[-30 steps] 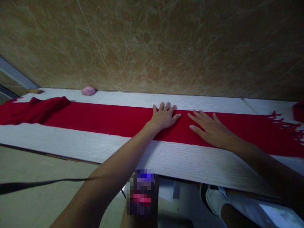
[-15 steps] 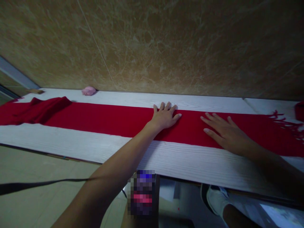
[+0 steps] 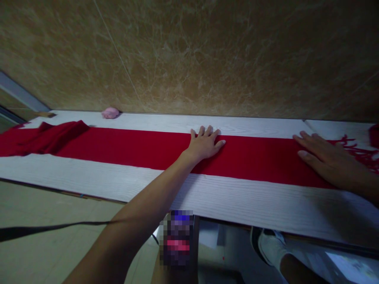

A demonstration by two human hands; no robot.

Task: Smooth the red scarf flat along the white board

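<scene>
A long red scarf stretches lengthwise along a narrow white wood-grain table. Its left part is bunched in folds, while the middle and right lie smooth. My left hand rests flat on the scarf near the middle, fingers spread, tips reaching past its far edge. Over the scarf's right part, my right hand is stretched out with the fingers nearly straight and the thumb apart. Close beyond it are the fringed tassels of the right end, partly hidden by this hand.
The white table runs against a brown marbled wall. A small pink object sits at the back left, with a small wooden block farther left. Another dark red item shows at the right edge. A black strap crosses the lower left.
My right hand has slid to the right along the scarf, from near its middle to close by the fringe. My left hand has stayed in place.
</scene>
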